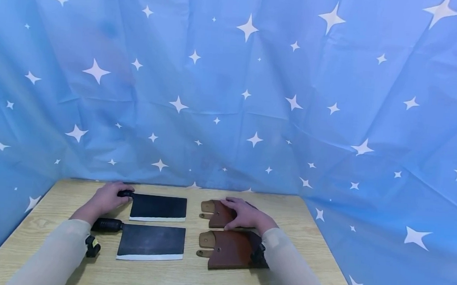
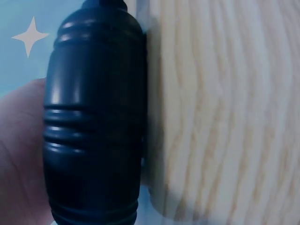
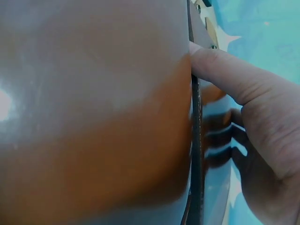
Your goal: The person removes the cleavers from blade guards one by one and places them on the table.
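My left hand is at the black handle of the far cleaver, fingers beyond it and thumb on the near side. Below it lies the near cleaver, its black handle beside my left forearm. A black ridged handle covers most of the hand in the left wrist view. My right hand spans the far brown leather sheath, thumb and fingers spread and touching it. The near brown sheath lies by my right wrist; in the right wrist view its glossy face fills the left.
All four lie on a light wooden table, cleavers left, sheaths right, blades pointing toward the sheaths. Both sheaths have tan flaps and snap straps at their left ends. A blue curtain with white stars hangs behind the table and at both sides.
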`<state>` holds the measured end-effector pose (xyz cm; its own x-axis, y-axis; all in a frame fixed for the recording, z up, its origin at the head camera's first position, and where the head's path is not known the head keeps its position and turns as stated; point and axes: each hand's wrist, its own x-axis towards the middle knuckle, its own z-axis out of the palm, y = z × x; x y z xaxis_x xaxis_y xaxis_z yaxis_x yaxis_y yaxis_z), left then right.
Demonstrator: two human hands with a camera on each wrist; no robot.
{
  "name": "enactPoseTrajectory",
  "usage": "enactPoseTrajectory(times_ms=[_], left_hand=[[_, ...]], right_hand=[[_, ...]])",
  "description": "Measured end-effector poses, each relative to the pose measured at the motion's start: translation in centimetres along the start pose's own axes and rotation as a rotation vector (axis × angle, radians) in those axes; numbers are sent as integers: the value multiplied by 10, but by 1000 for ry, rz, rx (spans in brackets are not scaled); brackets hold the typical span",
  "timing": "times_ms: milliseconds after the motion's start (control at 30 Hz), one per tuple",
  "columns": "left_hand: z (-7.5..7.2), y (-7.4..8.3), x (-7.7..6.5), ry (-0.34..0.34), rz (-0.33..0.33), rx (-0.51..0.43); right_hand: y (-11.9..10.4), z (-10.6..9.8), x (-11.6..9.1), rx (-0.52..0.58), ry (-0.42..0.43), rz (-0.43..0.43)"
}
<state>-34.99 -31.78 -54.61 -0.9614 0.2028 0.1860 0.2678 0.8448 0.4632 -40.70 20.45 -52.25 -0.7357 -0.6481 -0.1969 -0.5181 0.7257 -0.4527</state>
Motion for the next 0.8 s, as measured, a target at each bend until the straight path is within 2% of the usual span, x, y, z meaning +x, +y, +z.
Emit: enactPoseTrajectory(times_ms=[133, 300, 600, 800], left_hand=[[-1, 3, 0, -10, -10, 16], [-3, 7, 0, -1, -9, 42], [-2, 11, -2, 40, 22, 80], [-6, 24, -3, 66, 29, 197]], right_hand=[[1, 0, -1, 34, 21, -6], [4, 2, -1, 53, 126, -19], [7, 2, -7, -105, 300, -17], [4, 0, -13, -188, 355, 7]])
